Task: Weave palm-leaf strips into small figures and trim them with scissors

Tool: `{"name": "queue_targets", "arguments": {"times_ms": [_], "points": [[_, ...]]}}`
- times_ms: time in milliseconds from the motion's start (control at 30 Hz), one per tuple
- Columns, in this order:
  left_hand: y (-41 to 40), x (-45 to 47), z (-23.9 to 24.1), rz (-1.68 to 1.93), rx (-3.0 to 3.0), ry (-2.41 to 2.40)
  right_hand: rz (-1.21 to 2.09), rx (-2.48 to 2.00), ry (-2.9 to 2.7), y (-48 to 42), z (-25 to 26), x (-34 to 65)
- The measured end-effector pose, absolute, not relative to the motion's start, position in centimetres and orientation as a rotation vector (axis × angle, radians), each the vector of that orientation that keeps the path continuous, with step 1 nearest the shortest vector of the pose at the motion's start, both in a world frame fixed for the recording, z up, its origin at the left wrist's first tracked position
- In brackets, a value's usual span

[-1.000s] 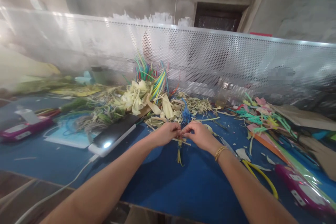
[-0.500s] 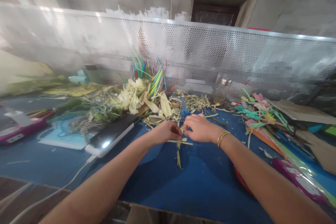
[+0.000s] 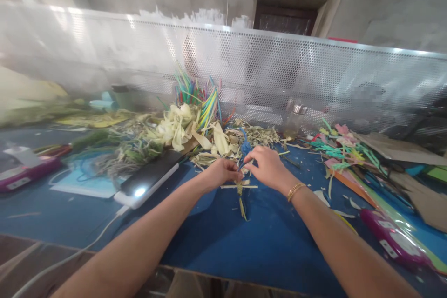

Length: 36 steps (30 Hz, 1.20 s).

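Near the middle of the blue table, my left hand (image 3: 220, 174) is closed, thumb and fingertips pinching the top of a thin braid of dried husk (image 3: 240, 191). The braid's loose tail points toward me. My right hand (image 3: 267, 166), with a gold bracelet at the wrist, pinches a pale husk strip (image 3: 248, 166) just right of the left fingertips. A blue tangle of string (image 3: 245, 143) lies right behind the fingers. Under the braid a flat pale strip (image 3: 228, 186) rests crosswise. Fingers partly hide where the strands meet.
Pale husks (image 3: 179, 125) and shredded dry husks (image 3: 260, 135) are piled behind my hands. A lit phone (image 3: 146, 181) with a cable lies left. A glass jar (image 3: 295, 118), colourful paper cut-outs (image 3: 344, 146) and a purple power strip (image 3: 394, 237) stand or lie right.
My right hand has turned and shifted slightly, and the pale strip in its fingers now shows. The braid's tail has swung a little to the right.
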State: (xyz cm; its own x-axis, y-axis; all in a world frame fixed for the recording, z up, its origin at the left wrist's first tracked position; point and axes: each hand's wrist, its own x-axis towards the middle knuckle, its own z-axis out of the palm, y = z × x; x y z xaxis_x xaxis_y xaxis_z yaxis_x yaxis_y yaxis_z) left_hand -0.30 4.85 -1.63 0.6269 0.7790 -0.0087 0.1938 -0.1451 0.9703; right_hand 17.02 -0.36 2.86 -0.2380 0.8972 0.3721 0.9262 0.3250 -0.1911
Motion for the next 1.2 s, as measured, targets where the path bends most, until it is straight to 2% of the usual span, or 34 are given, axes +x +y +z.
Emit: {"name": "queue_targets", "arguments": {"times_ms": [133, 267, 533, 633, 767, 1000, 1200], "points": [[4.8, -0.3, -1.4, 0.591, 1.681, 0.778, 0.066, -1.616, -2.151, -1.5, 1.4, 18.0], [4.7, -0.3, -1.5, 0.620, 1.618, 0.761, 0.084, -1.558, -2.092, -1.8, 0.9, 17.5], [4.9, -0.3, -1.5, 0.649, 1.533, 0.876, -0.202, -1.517, -2.099, -3.7, 0.8, 15.6], [4.9, -0.4, -1.3, 0.669, 1.523, 0.890, -0.210, -1.512, -2.153, -4.0, 0.5, 15.2], [4.9, -0.6, -0.9, 0.674, 1.526, 0.886, -0.084, -1.477, -2.142, -3.6, 0.0, 15.6], [4.9, -0.5, -1.1, 0.683, 1.652, 0.804, 0.349, -1.420, -1.863, -2.0, -2.0, 16.4], [5.3, -0.2, -2.4, 0.795, 1.964, 0.819, 0.428, -1.448, -1.694, -1.4, -3.3, 15.8]]}}
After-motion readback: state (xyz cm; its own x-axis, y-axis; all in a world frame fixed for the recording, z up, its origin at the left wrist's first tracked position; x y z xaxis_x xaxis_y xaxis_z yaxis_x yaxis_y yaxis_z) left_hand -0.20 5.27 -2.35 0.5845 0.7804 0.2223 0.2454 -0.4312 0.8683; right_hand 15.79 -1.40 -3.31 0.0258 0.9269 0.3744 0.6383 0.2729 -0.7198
